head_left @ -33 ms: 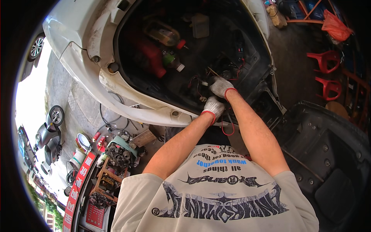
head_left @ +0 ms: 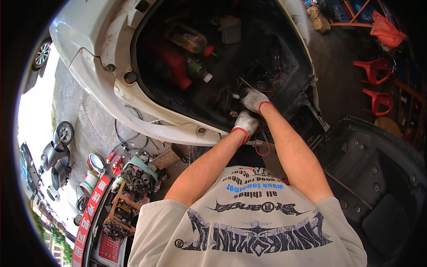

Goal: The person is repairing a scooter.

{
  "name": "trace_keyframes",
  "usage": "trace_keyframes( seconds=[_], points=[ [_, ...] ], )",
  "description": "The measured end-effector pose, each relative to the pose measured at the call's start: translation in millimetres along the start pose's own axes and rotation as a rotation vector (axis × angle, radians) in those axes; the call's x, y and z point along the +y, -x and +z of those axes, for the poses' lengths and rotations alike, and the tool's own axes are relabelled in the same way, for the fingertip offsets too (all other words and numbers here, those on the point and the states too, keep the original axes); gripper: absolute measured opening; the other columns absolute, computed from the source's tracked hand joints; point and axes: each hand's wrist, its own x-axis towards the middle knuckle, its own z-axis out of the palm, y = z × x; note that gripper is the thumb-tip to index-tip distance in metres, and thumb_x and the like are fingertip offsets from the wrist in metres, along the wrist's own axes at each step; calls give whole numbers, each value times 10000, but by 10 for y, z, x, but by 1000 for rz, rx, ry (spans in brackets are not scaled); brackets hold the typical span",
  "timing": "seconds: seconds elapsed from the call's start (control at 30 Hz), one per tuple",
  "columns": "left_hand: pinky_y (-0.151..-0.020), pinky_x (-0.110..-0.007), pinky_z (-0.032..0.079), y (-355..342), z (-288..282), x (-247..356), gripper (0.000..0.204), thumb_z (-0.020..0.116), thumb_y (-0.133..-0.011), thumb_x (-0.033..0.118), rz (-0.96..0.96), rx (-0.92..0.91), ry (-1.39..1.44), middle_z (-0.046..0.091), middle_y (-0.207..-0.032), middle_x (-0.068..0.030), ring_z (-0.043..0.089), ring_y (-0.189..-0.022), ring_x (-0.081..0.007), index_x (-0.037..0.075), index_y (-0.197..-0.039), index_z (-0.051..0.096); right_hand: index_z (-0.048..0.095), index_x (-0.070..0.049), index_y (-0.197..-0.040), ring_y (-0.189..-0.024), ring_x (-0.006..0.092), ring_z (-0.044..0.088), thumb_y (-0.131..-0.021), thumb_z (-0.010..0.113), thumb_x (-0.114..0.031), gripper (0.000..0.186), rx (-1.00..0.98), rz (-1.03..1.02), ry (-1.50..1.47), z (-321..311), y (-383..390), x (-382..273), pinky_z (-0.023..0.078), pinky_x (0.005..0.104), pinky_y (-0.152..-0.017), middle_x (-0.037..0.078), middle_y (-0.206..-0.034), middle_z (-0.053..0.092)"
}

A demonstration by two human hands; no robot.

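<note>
Both my hands wear grey-white work gloves with red cuffs and are inside the dark storage compartment (head_left: 209,109) of a light-coloured scooter. My right hand (head_left: 255,99) is closed among thin wires, its fingertips pointing left; what they grip is hidden. Just nearer, my left hand (head_left: 246,123) has its fingers curled in at the compartment's near edge, and their hold cannot be made out. A small white connector (head_left: 235,95) lies left of my right hand, and a second pale connector (head_left: 233,114) is by my left fingertips. Red wires (head_left: 276,82) run to the right.
A bottle with a red cap (head_left: 187,38), a red bottle (head_left: 178,73) and a white-capped bottle (head_left: 199,70) lie in the compartment. A black seat (head_left: 378,178) stands at right. Engine parts (head_left: 138,173) sit at lower left. Red chairs (head_left: 378,101) are beyond.
</note>
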Motion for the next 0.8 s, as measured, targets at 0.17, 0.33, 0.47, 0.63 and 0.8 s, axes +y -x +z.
trace_keyframes(
  seconds=[0.17, 0.33, 0.47, 0.63, 0.8],
  points=[
    [-737, -305, 477, -7, 26, 13, 284, 571, -832, 83, 4, -8, -10, 670, -1028, -87, 615, -865, -154, 12, -1103, 614, 643, -19, -1069, -1095, 344, 580, -785, 469, -125, 350, 16, 53, -34, 27, -16, 59, 465, 417, -930, 228, -1145, 607],
    [-708, -303, 481, -36, 33, -38, 278, 582, -835, 82, 18, -11, 5, 668, -1011, -77, 610, -836, -146, 16, -1103, 612, 635, -33, -1100, -1104, 343, 573, -788, 457, -124, 371, -27, 56, -33, -43, 26, -9, 455, 416, -946, 218, -1159, 603],
    [-665, -294, 483, -19, 41, -29, 280, 614, -815, 57, 46, 18, 105, 664, -987, -73, 606, -799, -141, 16, -1092, 610, 630, -79, -1128, -1115, 334, 564, -799, 453, -140, 379, -47, 10, -49, -113, 90, -41, 451, 412, -949, 196, -1174, 601],
    [-838, -362, 483, 24, 26, 48, 316, 572, -828, 177, 2, -10, 75, 661, -1079, -158, 616, -1035, -302, 54, -1112, 632, 625, -127, -1156, -1121, 328, 559, -811, 459, -162, 384, -70, -16, -52, -126, 78, 0, 450, 408, -947, 166, -1187, 601],
    [-672, -301, 479, 75, -7, 137, 299, 612, -795, 18, -35, -13, 150, 657, -970, -69, 597, -795, -152, 8, -1094, 602, 618, -153, -1172, -1122, 329, 559, -820, 460, -174, 386, -84, 15, -48, -111, 60, 6, 448, 400, -951, 143, -1198, 601]
  ],
)
